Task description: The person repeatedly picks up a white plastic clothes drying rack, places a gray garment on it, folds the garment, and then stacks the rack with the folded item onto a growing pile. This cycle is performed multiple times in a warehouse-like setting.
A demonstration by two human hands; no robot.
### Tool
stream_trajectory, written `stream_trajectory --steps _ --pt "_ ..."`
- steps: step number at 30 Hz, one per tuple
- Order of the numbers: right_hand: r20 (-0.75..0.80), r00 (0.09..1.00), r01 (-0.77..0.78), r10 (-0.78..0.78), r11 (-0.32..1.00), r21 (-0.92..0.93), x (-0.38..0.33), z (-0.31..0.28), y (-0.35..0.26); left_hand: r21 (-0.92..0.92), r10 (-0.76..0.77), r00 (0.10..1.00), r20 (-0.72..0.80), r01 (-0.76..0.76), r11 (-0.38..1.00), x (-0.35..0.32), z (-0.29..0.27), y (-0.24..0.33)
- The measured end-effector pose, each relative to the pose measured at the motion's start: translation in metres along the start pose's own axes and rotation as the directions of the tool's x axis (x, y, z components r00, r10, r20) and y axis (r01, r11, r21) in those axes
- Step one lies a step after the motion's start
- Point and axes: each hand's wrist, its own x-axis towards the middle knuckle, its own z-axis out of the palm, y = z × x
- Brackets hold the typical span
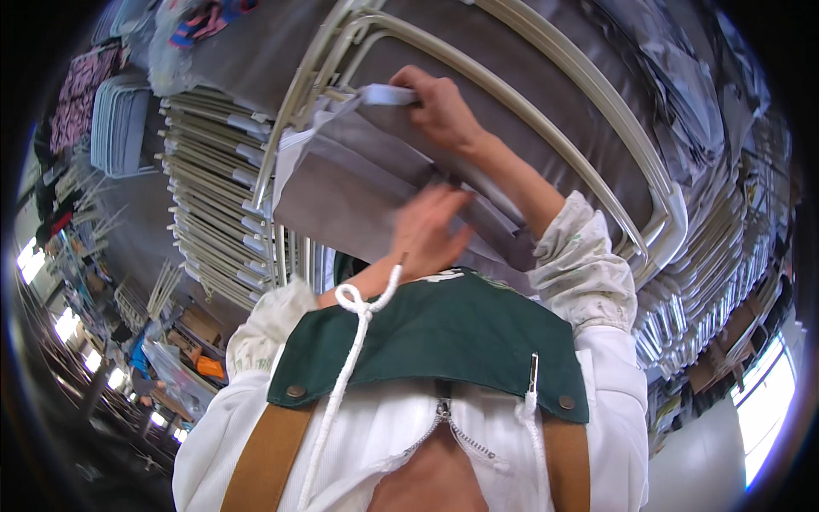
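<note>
A grey fabric seat cover [341, 183] with a white hem lies over a beige tubular metal chair frame [546, 94] in front of me. My right hand [439, 107] reaches up and pinches the white hem [386, 94] at the cover's top corner. My left hand [426, 229] is lower, motion-blurred, with its fingers stretched flat against the grey fabric near the cover's lower edge. Both arms wear pale sleeves. A green apron bib [444, 337] with a white cord [354, 307] fills the lower middle.
Stacks of beige metal frames stand at the left [213, 196] and at the right [717, 273]. A pile of pale blue-grey cushions [119, 128] and patterned cloth [81, 90] sit at the upper left. A person in blue [141, 354] works at the far lower left. A bright window [768, 410] is at the lower right.
</note>
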Motion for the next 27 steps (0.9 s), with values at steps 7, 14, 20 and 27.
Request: stream_trajectory --steps 7,14,20,27 --pt "0.392 0.842 -0.443 0.37 0.89 0.111 0.05 0.018 0.001 0.532 0.241 0.873 -0.424 0.025 0.846 0.002 -0.096 -0.075" --pt "0.56 0.722 -0.545 0.408 0.833 0.096 0.076 0.043 0.023 0.128 0.269 0.772 -0.575 -0.24 0.962 0.004 -0.088 -0.059" --pt "0.32 0.76 -0.642 0.566 0.731 0.232 0.034 0.009 0.006 -0.984 -0.582 0.795 -0.17 -0.103 0.147 0.071 -0.039 -0.137" --pt "-0.171 0.963 -0.206 0.208 0.978 0.024 -0.038 0.028 -0.063 -0.97 -0.449 0.894 0.009 -0.102 -0.222 0.059 -0.039 -0.14"
